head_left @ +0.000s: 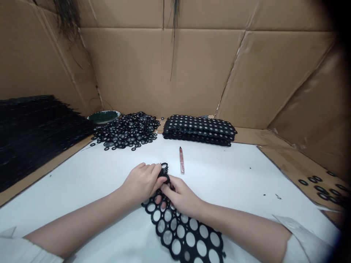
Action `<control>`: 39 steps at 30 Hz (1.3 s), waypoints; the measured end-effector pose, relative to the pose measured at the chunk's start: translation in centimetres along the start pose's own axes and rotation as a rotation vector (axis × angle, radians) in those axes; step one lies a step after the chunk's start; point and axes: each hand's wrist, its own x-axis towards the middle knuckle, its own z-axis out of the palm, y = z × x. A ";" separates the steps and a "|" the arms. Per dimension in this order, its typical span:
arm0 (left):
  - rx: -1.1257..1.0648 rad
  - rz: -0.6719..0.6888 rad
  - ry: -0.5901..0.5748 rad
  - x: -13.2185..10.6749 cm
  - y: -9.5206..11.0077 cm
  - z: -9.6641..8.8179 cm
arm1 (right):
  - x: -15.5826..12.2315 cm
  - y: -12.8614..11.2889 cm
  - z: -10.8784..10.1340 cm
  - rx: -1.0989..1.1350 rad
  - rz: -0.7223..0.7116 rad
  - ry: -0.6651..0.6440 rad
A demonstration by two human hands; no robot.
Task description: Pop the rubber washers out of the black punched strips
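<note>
Bowl (119, 114) with a pale rim is seen at the far left corner of the table (227, 171), filled with something dark green whose nature cannot be told. It is partly screened by a heap of black rings (128, 129), which is spread in front of it and to its right. Farther right, a stack (200, 128) of black, holed sheets is set along the back edge. A pen (181, 160), red-bodied and dark-tipped, is laid between the stack and the hands.

The table is topped in white and edged with brown cardboard; a few dark scraps are scattered on its right side. The space is enclosed by cardboard walls (203, 65), before which dark strands (67, 18) are hung. The left side is taken up by a black pile (38, 138), and more rings (320, 189) are strewn on cardboard at the right.

A black mesh (182, 240) of joined rings is held near the table's front, its lower part spread toward the viewer. Its upper end is gripped by the left hand (145, 182), fingers curled and knuckles up. Just below, it is pinched by the right hand (182, 195), thumb laid on top. Both forearms are angled inward.
</note>
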 end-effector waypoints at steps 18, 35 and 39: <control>-0.589 -0.659 0.192 0.8 -3.3 -0.9 | -0.2 0.9 0.1 0.067 0.053 0.013; -0.328 -0.128 -0.236 0.0 -0.4 -0.9 | -0.3 0.6 0.0 0.031 -0.005 0.047; -0.611 -0.324 -0.163 0.6 -1.2 -0.6 | -0.2 0.7 -0.1 -0.023 0.017 0.095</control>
